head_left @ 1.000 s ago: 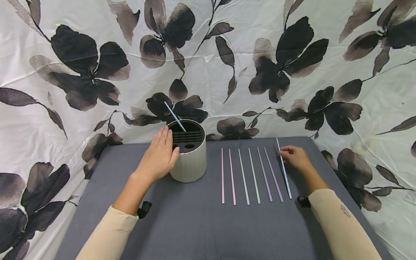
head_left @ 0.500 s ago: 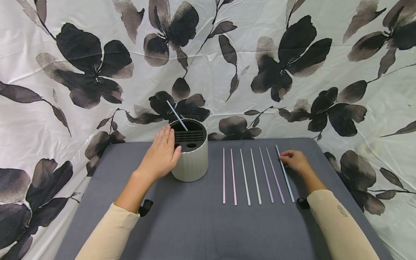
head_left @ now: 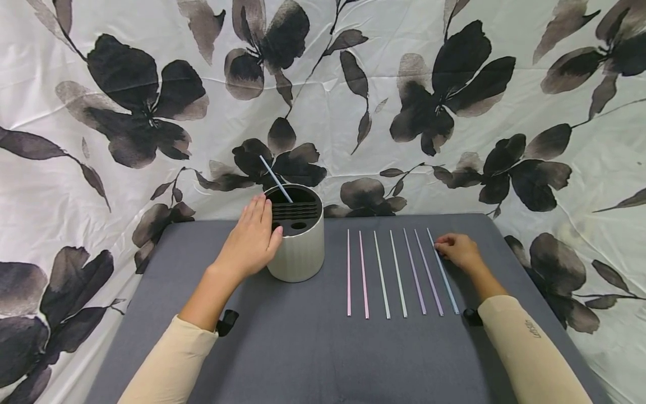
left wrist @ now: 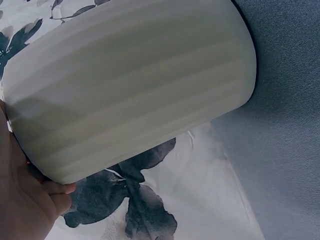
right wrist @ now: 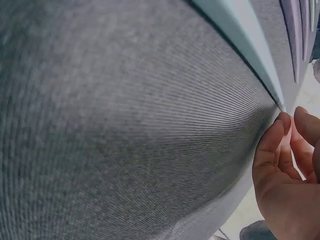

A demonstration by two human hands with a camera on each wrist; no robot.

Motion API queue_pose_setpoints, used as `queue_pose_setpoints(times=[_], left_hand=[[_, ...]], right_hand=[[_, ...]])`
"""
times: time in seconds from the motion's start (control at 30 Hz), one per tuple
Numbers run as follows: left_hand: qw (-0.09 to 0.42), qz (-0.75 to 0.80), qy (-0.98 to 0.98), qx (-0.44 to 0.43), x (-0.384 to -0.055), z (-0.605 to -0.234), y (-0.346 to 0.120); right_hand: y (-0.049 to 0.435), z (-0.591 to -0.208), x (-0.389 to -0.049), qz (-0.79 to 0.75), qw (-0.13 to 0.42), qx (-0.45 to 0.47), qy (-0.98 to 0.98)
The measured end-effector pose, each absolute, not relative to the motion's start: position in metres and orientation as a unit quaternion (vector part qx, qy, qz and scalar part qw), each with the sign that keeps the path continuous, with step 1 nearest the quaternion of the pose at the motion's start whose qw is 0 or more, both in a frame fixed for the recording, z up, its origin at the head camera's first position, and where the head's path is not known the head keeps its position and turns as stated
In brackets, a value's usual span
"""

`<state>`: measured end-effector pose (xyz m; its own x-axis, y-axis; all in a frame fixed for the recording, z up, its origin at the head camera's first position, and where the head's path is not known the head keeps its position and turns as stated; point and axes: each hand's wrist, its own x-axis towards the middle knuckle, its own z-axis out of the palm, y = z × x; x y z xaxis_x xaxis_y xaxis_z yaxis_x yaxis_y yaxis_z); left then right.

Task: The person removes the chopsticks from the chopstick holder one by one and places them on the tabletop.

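Note:
My left hand [head_left: 247, 240] rests against the left side of a cream round utensil holder [head_left: 298, 258], straight fingers on its rim and thumb toward the front. The left wrist view shows the holder's ribbed wall [left wrist: 135, 85] close up. A light blue chopstick [head_left: 275, 178] leans out of the holder's large back opening. On the right, a second blue chopstick [head_left: 444, 275] lies on the grey table. Bent fingertips of my right hand [head_left: 458, 251] are right at its upper part. In the right wrist view, thumb and forefinger [right wrist: 272, 137] stand slightly apart at the chopstick's far end.
Left of the blue chopstick lie pairs of purple [head_left: 429, 272], pale green [head_left: 382, 275] and pink [head_left: 363, 275] chopsticks, roughly parallel. The holder's dark top has slots and round holes. A floral cloth [head_left: 353, 134] hangs behind the table's [head_left: 323, 359] back edge.
The blue chopstick at my right hand has come down onto the table beside the purple pair, its upper end slightly lower in view. The left hand stays at the holder.

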<state>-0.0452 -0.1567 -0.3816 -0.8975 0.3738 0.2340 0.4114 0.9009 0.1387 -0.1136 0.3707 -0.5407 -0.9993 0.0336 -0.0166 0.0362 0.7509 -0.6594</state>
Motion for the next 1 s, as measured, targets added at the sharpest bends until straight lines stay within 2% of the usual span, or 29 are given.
queue_pose_setpoints(times=[0.33, 0.57, 1.0], left_hand=[[0.101, -0.092, -0.970, -0.200, -0.047, -0.380, -0.161], [0.096, -0.097, -0.970, -0.201, -0.047, -0.379, -0.162], [0.100, -0.093, -0.969, -0.205, -0.050, -0.379, -0.160]], right_hand=[[0.352, -0.518, -0.118, -0.348, -0.012, -0.019, 0.937], [0.319, -0.494, -0.117, -0.385, -0.008, -0.049, 0.922], [0.256, -0.454, -0.123, -0.416, -0.032, -0.111, 0.902]])
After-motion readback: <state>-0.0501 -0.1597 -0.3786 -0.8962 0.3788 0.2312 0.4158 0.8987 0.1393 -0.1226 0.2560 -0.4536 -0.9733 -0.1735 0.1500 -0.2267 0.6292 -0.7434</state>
